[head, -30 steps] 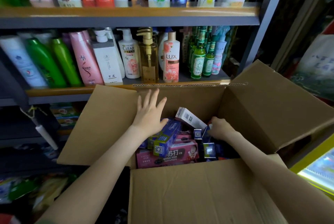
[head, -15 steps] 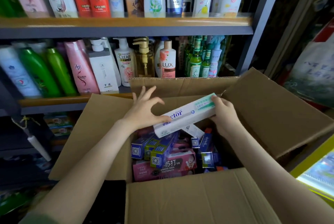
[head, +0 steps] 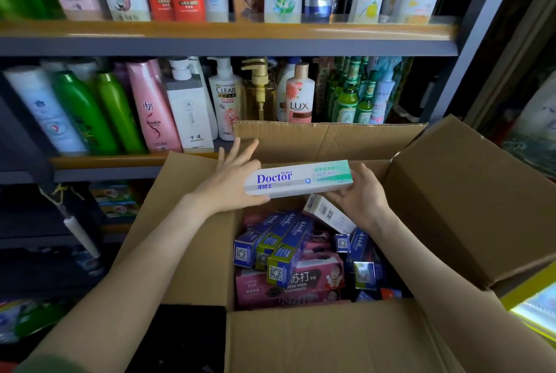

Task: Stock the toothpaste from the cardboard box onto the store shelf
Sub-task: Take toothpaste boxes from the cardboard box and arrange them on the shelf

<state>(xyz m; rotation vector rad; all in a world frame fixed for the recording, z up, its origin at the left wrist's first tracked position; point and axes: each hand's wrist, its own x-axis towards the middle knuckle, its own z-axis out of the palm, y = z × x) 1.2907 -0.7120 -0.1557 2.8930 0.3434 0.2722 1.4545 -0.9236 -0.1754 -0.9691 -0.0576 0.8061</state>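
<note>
Cardboard box (head: 331, 141) cleared; raised carton (head: 298, 180) level above it, clamped in right hand (head: 361, 198) fingers, braced on left hand (head: 228, 186), fingers straight. Shelf (head: 105, 160) next, likely.

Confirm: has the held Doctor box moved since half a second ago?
Yes. Against the carton, the Doctor box has levelled: its left end rose off the packs. The right hand grips it, the left hand touches it.

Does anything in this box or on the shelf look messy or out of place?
Only inside the cardboard box: its blue cartons lie jumbled at mixed angles, and a white carton leans tilted beneath the right hand holding the Doctor carton. No spill or damage shows.
</note>
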